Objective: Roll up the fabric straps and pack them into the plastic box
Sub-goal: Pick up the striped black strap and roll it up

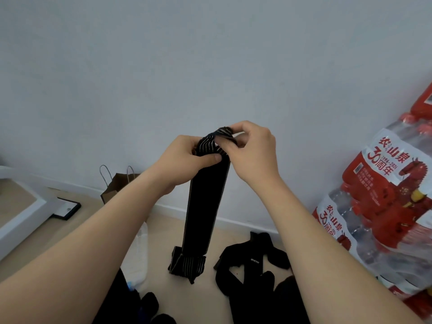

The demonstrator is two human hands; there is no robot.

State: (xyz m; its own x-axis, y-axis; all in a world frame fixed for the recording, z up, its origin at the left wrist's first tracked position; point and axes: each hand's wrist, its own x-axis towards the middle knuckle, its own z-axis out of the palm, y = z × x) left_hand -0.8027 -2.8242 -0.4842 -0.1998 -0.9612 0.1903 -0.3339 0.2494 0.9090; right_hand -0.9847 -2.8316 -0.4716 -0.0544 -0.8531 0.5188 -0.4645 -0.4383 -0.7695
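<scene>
Left grip [187, 157] and right grip [253, 152] both pinch the top end of the black strap [207, 206] at frame centre. The rest hangs toward the floor [161, 242]. We judge the roll barely started. Next we need tight, even turns with edges aligned. Loose straps [252, 267] lie lower centre-right. We can't make out the plastic box.

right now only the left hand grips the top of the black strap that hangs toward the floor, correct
No: the head view shows both the left hand and the right hand gripping the top of the black strap that hangs toward the floor.
</scene>
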